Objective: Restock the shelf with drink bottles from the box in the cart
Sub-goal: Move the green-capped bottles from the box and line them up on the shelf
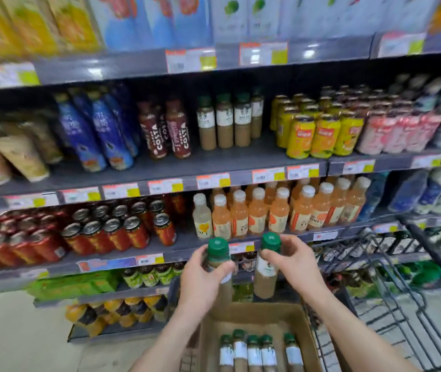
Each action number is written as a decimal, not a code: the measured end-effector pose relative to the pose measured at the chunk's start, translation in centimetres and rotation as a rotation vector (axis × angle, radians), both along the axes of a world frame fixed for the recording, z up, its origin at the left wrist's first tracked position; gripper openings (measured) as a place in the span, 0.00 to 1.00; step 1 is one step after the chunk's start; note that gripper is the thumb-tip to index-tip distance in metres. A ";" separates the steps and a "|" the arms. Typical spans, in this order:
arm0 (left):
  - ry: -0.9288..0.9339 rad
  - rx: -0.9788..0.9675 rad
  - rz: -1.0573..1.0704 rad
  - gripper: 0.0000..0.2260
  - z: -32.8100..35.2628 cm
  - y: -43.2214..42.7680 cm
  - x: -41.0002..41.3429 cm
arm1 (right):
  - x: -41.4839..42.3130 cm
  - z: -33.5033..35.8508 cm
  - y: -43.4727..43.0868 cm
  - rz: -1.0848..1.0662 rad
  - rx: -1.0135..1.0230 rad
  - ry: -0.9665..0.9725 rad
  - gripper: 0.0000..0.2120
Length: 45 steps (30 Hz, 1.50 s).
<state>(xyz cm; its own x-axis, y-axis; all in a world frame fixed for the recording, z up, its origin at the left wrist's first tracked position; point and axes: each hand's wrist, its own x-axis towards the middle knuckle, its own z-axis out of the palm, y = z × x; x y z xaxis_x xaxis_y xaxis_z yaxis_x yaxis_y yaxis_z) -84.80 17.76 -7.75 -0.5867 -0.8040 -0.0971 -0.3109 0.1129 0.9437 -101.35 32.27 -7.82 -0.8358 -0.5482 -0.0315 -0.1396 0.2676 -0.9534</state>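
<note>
Bottles in hand: the left-hand bottle (217, 248), clear plastic with a green screw cap, a white label and beige drink, and the right-hand bottle (265, 280) of the same kind. Both are in the air above the box, caps up.
Long axis: both stand near upright. The left-hand bottle leans a little, its base swung toward the other one.
Left hand (200, 280): your fingers curl round the shoulder just under the cap, with the thumb across the label, closed on the bottle.
Right hand (294, 267): your fingers wrap the neck and upper label from the right side, also closed on their bottle.
Destination: the matching row of green-capped beige bottles (226, 122) stands set back on the dark grey shelf (227, 162), the level above the peach-coloured drinks (257, 213). There is bare board in front of the row.
Direction: up and away from you. The row lies almost straight above your left hand and up-left of your right.
Nearer hand: the left looks to have the straighter reach, while the right would have to cross leftward.
Box: the brown cardboard box (302, 334) sits below your wrists, with more of the same bottles (254, 353) standing in it.
Cart: the black wire cart (437, 255) surrounds the box and extends to your right.
</note>
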 end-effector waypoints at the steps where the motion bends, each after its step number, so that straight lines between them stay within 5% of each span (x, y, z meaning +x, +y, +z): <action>1: 0.005 -0.013 -0.004 0.23 0.8 -0.2 0.7 | 0.4 1.1 -0.3 0.001 -0.012 0.008 0.22; 14: 0.164 -0.139 -0.045 0.22 7.6 -3.5 5.2 | 1.4 11.5 -3.4 -0.047 -0.224 0.128 0.19; 24: 0.233 -0.189 0.013 0.24 10.5 -6.3 1.1 | -7.7 17.5 -8.8 -0.115 -0.272 0.214 0.13; 28: 0.260 -0.200 0.031 0.21 12.3 -7.9 -1.5 | -12.2 19.7 -12.0 -0.172 -0.282 0.237 0.19; 32: 0.292 -0.223 0.048 0.22 14.2 -9.7 -4.5 | -15.7 20.4 -15.3 -0.227 -0.255 0.293 0.27; 45: 0.316 -0.313 0.076 0.22 16.8 -15.0 -10.4 | -21.9 17.6 -21.5 -0.240 -0.199 0.239 0.21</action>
